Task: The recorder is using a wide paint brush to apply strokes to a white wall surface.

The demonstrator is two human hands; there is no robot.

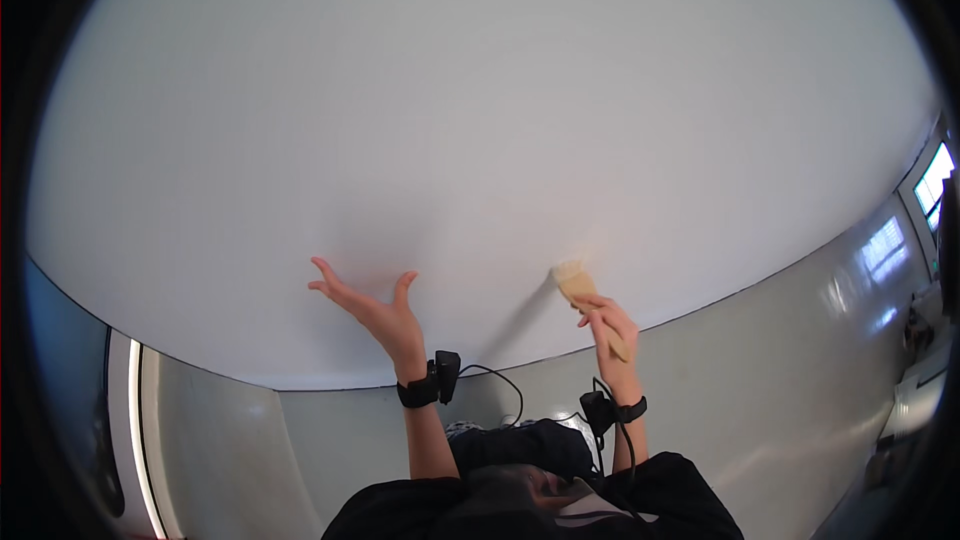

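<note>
I see right hand curled around brush | left hand spread wide, empty, left of brush | white surface behind brush

A broad, plain white wall curves across the view, edged by a thin dark line against a glossy grey floor. Far right, a bright, gridded window shines beside pale reflections; far left stands a smooth, dark-blue panel.
</note>
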